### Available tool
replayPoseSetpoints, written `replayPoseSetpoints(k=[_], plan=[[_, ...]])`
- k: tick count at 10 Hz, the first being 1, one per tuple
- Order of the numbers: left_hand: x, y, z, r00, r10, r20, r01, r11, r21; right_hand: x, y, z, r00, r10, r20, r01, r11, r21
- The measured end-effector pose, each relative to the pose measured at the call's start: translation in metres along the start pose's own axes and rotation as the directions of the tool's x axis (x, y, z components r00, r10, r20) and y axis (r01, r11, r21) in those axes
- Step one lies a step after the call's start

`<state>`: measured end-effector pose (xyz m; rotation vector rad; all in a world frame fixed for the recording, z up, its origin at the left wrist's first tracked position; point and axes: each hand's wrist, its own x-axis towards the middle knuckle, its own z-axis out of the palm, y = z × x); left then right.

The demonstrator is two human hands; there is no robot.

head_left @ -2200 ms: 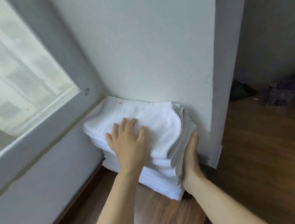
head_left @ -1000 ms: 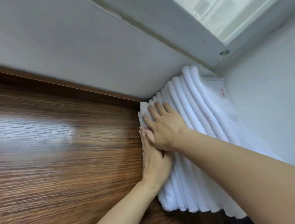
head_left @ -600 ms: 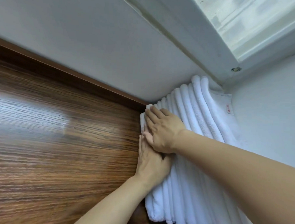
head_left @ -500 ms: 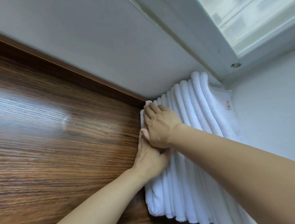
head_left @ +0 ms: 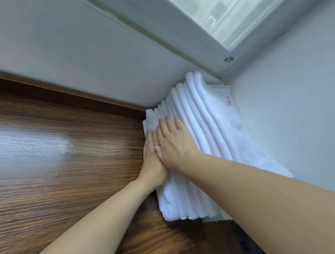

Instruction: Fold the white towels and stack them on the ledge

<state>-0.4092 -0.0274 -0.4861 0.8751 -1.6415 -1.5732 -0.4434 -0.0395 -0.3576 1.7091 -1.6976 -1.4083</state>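
A stack of several folded white towels (head_left: 207, 136) stands on the wooden ledge (head_left: 68, 162), pushed into the corner under the window. The top towel carries a small red-printed tag (head_left: 229, 100). My right hand (head_left: 175, 143) lies flat with straight fingers against the folded edges of the stack. My left hand (head_left: 151, 160) lies flat too, along the stack's bottom towels where they meet the wood, partly under my right hand.
A grey-white wall (head_left: 83, 63) runs behind the ledge and another wall (head_left: 296, 111) closes the right side. A frosted window (head_left: 234, 14) with a grey frame sits above the stack. The ledge's front edge drops off at bottom right.
The view swung from above the stack to its side. My hands moved from the top and end of the stack to its folded edges, where the fingers have flattened out.
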Motion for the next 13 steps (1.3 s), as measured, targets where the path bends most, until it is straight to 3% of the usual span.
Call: replayPoseSetpoints(k=[1, 2, 3, 4, 6, 7, 8, 9, 11, 12, 13], plan=[[-0.001, 0.002, -0.011, 0.996, -0.063, 0.066, 0.064, 0.998, -0.004, -0.053, -0.002, 0.009, 0.998, 0.061, 0.014, -0.059, 0.992, -0.115], [-0.021, 0.019, -0.010, 0.995, -0.093, 0.032, 0.096, 0.986, -0.135, -0.106, -0.012, 0.015, 0.994, 0.098, 0.040, -0.088, 0.975, -0.204], [-0.039, 0.036, 0.011, 0.990, -0.131, 0.056, 0.139, 0.972, -0.191, -0.126, -0.015, 0.017, 0.994, 0.102, 0.032, -0.096, 0.983, -0.160], [-0.036, 0.036, 0.025, 0.983, -0.180, 0.030, 0.182, 0.969, -0.167, -0.117, -0.018, 0.017, 0.995, 0.093, 0.036, -0.088, 0.989, -0.121], [-0.026, 0.047, -0.004, 0.949, -0.254, 0.185, 0.267, 0.962, -0.050, -0.116, -0.015, 0.006, 0.984, 0.136, 0.111, -0.116, 0.979, -0.166], [-0.020, 0.081, -0.030, 0.986, -0.158, 0.056, 0.164, 0.979, -0.119, -0.126, 0.002, -0.020, 0.980, 0.172, 0.102, -0.152, 0.972, -0.177], [-0.004, 0.131, -0.034, 0.996, 0.013, 0.090, 0.005, 0.979, -0.202, -0.135, 0.025, -0.026, 0.977, 0.199, 0.079, -0.192, 0.977, -0.088], [0.012, 0.153, -0.024, 0.954, 0.080, 0.290, -0.067, 0.996, -0.053, -0.141, 0.044, -0.021, 0.978, 0.180, 0.106, -0.188, 0.980, 0.063], [0.013, 0.198, -0.092, 0.851, -0.080, 0.519, -0.119, 0.934, 0.338, -0.151, 0.066, -0.080, 0.978, 0.141, 0.151, -0.195, 0.873, 0.448], [0.008, 0.255, -0.154, 0.858, -0.098, 0.504, -0.280, 0.734, 0.619, -0.159, 0.093, -0.129, 0.966, 0.222, 0.133, -0.254, 0.712, 0.655], [-0.010, 0.310, -0.204, 0.876, -0.067, 0.477, -0.340, 0.615, 0.712, -0.167, 0.123, -0.179, 0.955, 0.278, 0.108, -0.258, 0.587, 0.767]])
